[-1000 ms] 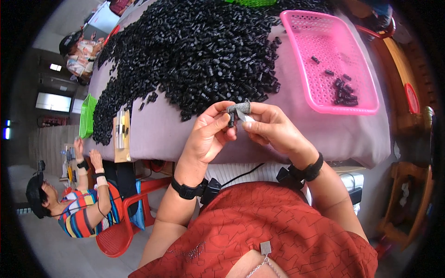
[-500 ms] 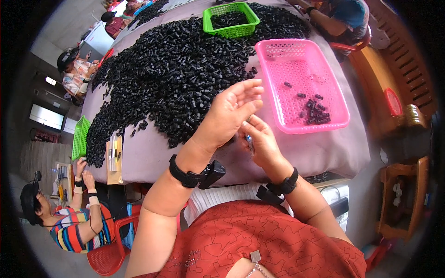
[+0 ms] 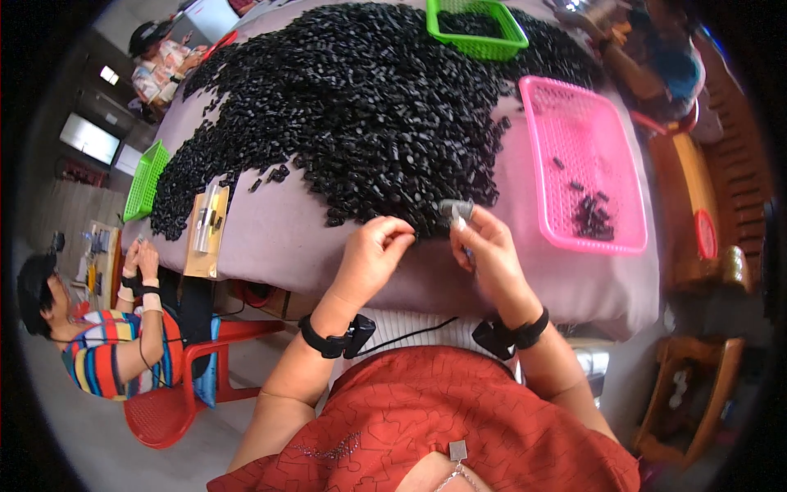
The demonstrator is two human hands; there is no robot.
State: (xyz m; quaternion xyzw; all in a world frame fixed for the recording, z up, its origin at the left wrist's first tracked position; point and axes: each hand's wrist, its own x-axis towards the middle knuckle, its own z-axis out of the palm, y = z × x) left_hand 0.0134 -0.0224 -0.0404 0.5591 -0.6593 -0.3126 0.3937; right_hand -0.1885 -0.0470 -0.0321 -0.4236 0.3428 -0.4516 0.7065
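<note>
A wide heap of small black cylindrical plastic parts point(image 3: 369, 115) covers the table's middle. At its near edge my left hand point(image 3: 370, 261) is closed, thumb and fingertips pinched together; whatever is between them is hidden. My right hand point(image 3: 490, 256), just to the right, is closed on a small tool with a grey head point(image 3: 456, 210) and a pale, shiny part below it. Its exact kind does not show. Right of that hand stands a pink perforated basket point(image 3: 548, 236) with several black parts gathered at its near end.
A green basket point(image 3: 479, 51) holding black parts stands at the far side, another green basket point(image 3: 147, 180) at the left edge. A cardboard piece with clear tubes point(image 3: 205, 230) lies at the near left. Co-workers sit left point(image 3: 123, 336), far left and far right.
My hands have moved apart from each other, the left one down and away from the pink basket. The grey tool head now shows above my right fingers. The whole view has shifted.
</note>
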